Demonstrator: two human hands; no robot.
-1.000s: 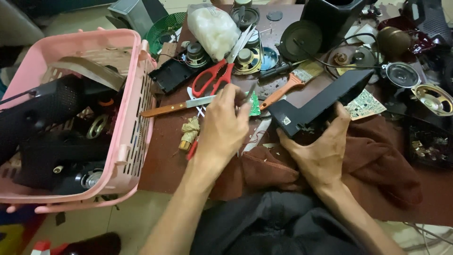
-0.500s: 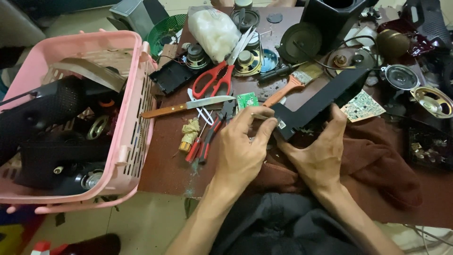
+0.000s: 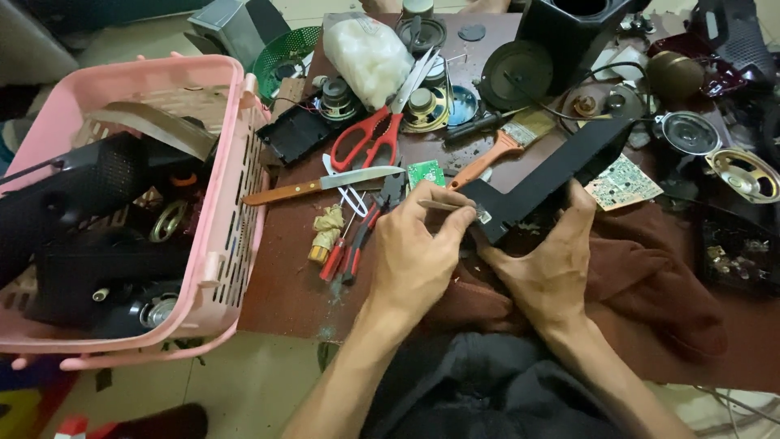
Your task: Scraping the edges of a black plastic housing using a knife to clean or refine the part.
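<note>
My right hand (image 3: 543, 268) grips the near end of a long black plastic casing (image 3: 561, 169) that lies slanted across the brown table (image 3: 284, 284). My left hand (image 3: 416, 254) pinches a thin metal tool (image 3: 441, 206), its tip pointing at the casing's near end. Just left of that hand lie red-handled pliers (image 3: 361, 236), a red screwdriver (image 3: 333, 260) and tweezers (image 3: 348, 193). A small green circuit board (image 3: 425, 173) sits beyond my fingers.
A pink plastic basket (image 3: 227, 203) with black speaker parts stands at the left. Red scissors (image 3: 370, 138), a wooden-handled knife (image 3: 325, 185), an orange paintbrush (image 3: 496, 150), loose speakers (image 3: 743, 172), a circuit board (image 3: 621, 183) and a dark red cloth (image 3: 650, 276) crowd the table.
My left hand moved right from the tools by the knife to the casing's near end, now pinching the thin metal tool. My right hand stayed on the casing.
</note>
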